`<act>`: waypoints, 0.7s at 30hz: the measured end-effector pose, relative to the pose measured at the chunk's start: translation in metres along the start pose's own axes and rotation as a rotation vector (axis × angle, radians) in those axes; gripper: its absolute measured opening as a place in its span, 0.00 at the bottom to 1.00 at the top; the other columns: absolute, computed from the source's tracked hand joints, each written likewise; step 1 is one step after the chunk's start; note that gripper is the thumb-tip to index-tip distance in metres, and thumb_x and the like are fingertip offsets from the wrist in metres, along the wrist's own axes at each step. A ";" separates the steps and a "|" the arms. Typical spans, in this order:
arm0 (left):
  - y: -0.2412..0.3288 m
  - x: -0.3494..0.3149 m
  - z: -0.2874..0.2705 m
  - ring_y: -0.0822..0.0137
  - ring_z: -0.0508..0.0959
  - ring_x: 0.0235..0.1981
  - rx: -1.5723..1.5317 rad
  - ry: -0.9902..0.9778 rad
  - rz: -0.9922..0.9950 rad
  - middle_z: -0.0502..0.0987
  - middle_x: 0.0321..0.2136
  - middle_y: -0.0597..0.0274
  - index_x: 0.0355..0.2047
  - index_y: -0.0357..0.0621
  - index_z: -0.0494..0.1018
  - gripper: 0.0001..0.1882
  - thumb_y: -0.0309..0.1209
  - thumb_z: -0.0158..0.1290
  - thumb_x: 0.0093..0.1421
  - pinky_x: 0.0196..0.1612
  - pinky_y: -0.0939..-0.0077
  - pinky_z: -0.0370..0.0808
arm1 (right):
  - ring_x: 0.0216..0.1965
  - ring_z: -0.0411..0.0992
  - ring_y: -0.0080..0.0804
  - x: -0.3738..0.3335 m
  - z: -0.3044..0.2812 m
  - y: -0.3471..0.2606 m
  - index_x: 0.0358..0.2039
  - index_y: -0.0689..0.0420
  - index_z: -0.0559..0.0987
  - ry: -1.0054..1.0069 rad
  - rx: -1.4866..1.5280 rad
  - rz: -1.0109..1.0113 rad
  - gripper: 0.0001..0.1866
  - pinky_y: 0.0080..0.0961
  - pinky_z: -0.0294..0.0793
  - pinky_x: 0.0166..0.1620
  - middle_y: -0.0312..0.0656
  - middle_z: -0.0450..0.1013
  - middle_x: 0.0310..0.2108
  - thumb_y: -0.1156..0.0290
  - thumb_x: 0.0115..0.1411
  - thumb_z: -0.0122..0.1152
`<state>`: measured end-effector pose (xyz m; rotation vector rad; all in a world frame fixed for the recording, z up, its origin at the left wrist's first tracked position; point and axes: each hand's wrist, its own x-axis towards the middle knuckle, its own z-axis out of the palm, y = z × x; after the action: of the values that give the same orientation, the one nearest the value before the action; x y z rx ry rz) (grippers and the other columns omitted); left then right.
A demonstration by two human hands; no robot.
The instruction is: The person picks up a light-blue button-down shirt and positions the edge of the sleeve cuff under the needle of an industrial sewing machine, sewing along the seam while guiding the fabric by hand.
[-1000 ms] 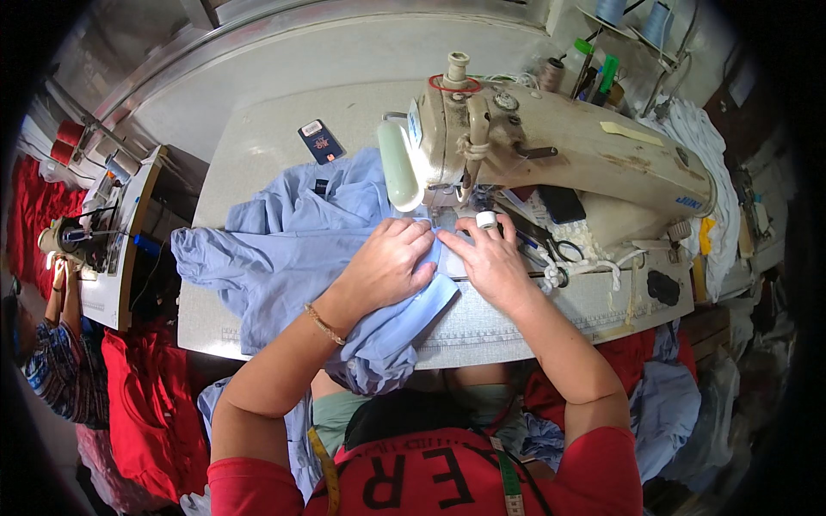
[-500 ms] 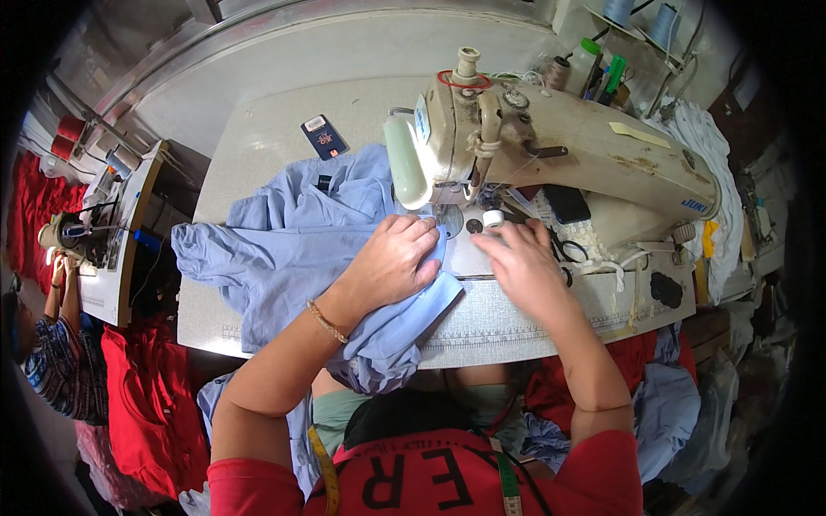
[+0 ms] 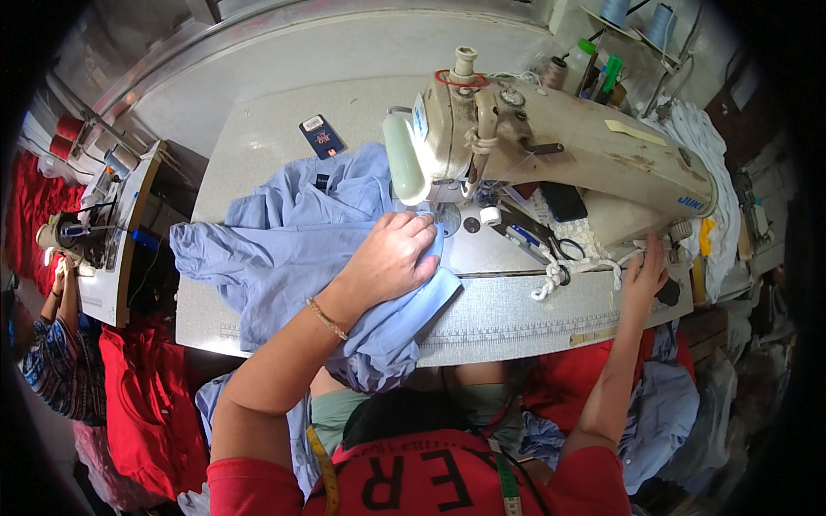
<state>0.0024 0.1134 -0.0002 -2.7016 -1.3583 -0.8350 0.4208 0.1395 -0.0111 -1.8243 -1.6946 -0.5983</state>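
garment workshop | indust. sewing machine (image 3: 551, 146) | thread cones (image 3: 635, 17) | fabric piles (image 3: 138, 404)

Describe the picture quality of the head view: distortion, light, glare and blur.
Head view: the fisheye lens bends the table edges and blacks out the corners; light is even and soft, with mild glare on the sewing machine lamp; the left hand on the blue cloth is sharp; the right hand near the rim looks slightly soft.

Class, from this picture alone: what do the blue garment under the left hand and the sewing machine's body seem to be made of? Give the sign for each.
Blue garment: looks like thin woven cloth, matte, since it folds and creases softly under the left hand. Sewing machine: probably painted metal, cream and slightly glossy; its shell is rigid, with dark worn patches.
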 end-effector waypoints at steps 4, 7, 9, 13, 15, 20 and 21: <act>0.001 0.000 -0.001 0.59 0.70 0.44 0.002 -0.011 -0.014 0.73 0.41 0.54 0.39 0.35 0.71 0.19 0.35 0.52 0.50 0.48 0.66 0.65 | 0.60 0.54 0.47 -0.005 0.007 0.001 0.55 0.60 0.64 0.042 0.118 -0.055 0.23 0.42 0.53 0.60 0.49 0.59 0.57 0.72 0.58 0.50; 0.002 0.001 -0.001 0.59 0.69 0.44 0.000 -0.007 -0.019 0.72 0.41 0.54 0.39 0.34 0.71 0.19 0.35 0.52 0.50 0.49 0.66 0.65 | 0.60 0.54 0.50 -0.004 0.009 0.003 0.55 0.62 0.63 0.056 0.212 -0.088 0.25 0.43 0.54 0.60 0.50 0.59 0.56 0.76 0.55 0.50; 0.002 0.000 0.000 0.59 0.69 0.44 0.004 -0.008 -0.020 0.72 0.42 0.54 0.40 0.34 0.71 0.19 0.35 0.52 0.50 0.49 0.67 0.65 | 0.60 0.54 0.50 -0.004 0.008 0.001 0.55 0.62 0.63 0.058 0.208 -0.083 0.26 0.42 0.55 0.60 0.50 0.59 0.56 0.78 0.54 0.50; 0.001 -0.001 0.001 0.59 0.70 0.44 0.015 -0.007 -0.018 0.72 0.42 0.54 0.40 0.34 0.71 0.19 0.35 0.52 0.50 0.49 0.67 0.65 | 0.60 0.54 0.50 -0.004 0.006 -0.002 0.55 0.62 0.63 0.052 0.213 -0.062 0.27 0.42 0.55 0.60 0.51 0.59 0.56 0.80 0.53 0.50; 0.001 0.000 0.001 0.59 0.70 0.44 0.013 -0.002 -0.018 0.72 0.43 0.54 0.40 0.34 0.71 0.19 0.35 0.52 0.50 0.48 0.67 0.65 | 0.60 0.54 0.50 -0.004 0.006 -0.003 0.55 0.61 0.63 0.053 0.212 -0.054 0.27 0.42 0.55 0.60 0.50 0.59 0.56 0.80 0.53 0.49; 0.003 0.000 -0.002 0.57 0.70 0.46 -0.017 -0.048 -0.048 0.72 0.45 0.52 0.41 0.33 0.71 0.20 0.34 0.52 0.52 0.51 0.65 0.65 | 0.60 0.56 0.50 -0.005 0.007 0.000 0.54 0.61 0.64 0.049 0.195 -0.044 0.26 0.40 0.56 0.60 0.51 0.60 0.56 0.81 0.52 0.47; 0.004 0.000 -0.002 0.57 0.70 0.46 -0.016 -0.048 -0.047 0.72 0.45 0.52 0.41 0.33 0.71 0.20 0.34 0.52 0.52 0.51 0.66 0.65 | 0.59 0.57 0.50 -0.007 0.010 0.004 0.54 0.61 0.65 0.045 0.168 -0.037 0.25 0.39 0.57 0.59 0.51 0.62 0.55 0.82 0.52 0.46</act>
<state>0.0041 0.1107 0.0021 -2.7291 -1.4365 -0.7929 0.4233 0.1410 -0.0230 -1.6528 -1.6985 -0.4924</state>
